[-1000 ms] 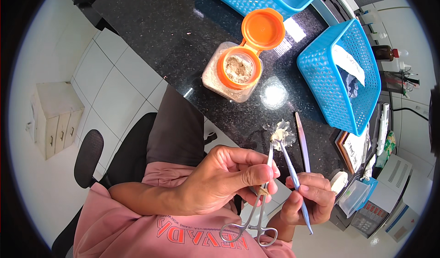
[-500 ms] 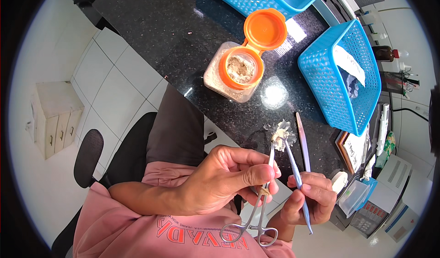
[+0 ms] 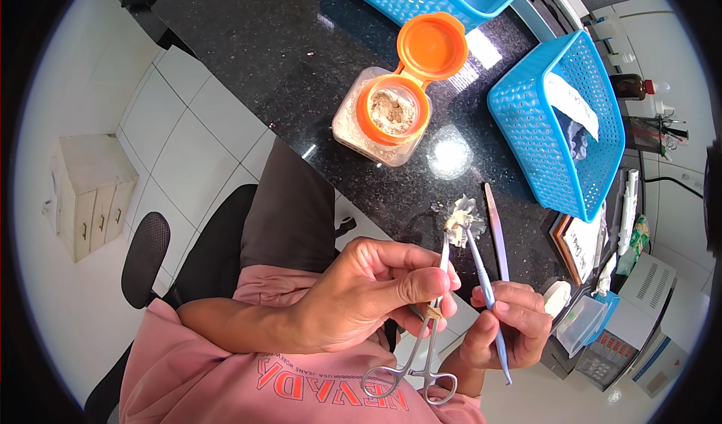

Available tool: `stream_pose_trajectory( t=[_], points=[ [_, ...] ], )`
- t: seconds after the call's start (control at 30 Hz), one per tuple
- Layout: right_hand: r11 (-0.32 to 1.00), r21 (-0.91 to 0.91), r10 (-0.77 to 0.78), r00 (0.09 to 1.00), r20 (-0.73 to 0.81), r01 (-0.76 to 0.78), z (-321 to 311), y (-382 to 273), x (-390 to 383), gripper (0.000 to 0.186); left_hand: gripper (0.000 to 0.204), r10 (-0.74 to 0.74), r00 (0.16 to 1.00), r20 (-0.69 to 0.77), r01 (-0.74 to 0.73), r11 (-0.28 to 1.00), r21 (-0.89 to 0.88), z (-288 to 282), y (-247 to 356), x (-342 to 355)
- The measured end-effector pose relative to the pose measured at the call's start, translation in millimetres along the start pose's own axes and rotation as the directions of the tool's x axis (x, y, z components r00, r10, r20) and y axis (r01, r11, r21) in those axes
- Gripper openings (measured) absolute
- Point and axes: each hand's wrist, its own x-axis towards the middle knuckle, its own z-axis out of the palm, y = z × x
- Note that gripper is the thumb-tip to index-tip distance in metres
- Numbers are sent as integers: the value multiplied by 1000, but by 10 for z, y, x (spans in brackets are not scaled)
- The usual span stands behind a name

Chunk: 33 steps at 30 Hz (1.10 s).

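Observation:
My left hand point(image 3: 368, 296) is closed round a pair of silver locking forceps point(image 3: 431, 352), its finger rings hanging toward my shirt. At the forceps' tips is a small cream-coloured lump point(image 3: 457, 227), too small to make out clearly. A crinkled clear film point(image 3: 470, 207) shows around and behind it. Between thumb and fingers my right hand point(image 3: 515, 322) pinches a slim blue hand instrument point(image 3: 479, 264). Its tip meets the lump or lies just beside it. A purple-pink slender tool point(image 3: 496, 228) extends beyond my right fingers; whether they touch it I cannot tell.
On the dark speckled counter point(image 3: 263, 63) stands a clear jar point(image 3: 350, 127) of pale powder, its orange lid point(image 3: 432, 46) flipped back. Blue baskets point(image 3: 526, 115) stand beyond and to the right. A white round cap point(image 3: 556, 297) and a notepad point(image 3: 579, 251) are right of my hands.
Both hands keep their hold and place. The instrument's tip and the lump have barely shifted. The whole view has moved very slightly.

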Motion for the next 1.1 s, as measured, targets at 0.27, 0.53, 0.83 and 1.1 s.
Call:
stream_pose_trajectory(
  t=[0.27, 0.53, 0.83, 1.1],
  points=[
    [1000, -6, -20, 999, 28, 20, -10, 13, 3, 16, 22, 1, 1000, -15, -2, 1000, -22, 6, -11, -9],
    [1000, -10, -13, 1000, 17, 14, -12, 6, -14, 16, 22, 13, 1000, -2, -13, 998, -56, -10, -27, -10],
    [1000, 7, 2, 1000, -8, -2, -77, 32, -45, 19, 23, 50, 999, 9, -50, 999, -17, -27, -22, -13],
    [1000, -12, -10, 994, -107, 9, -61, 57, -60, 18, 14, 367, 930, -22, -317, 831, 457, -40, -79, -58]
  ],
)
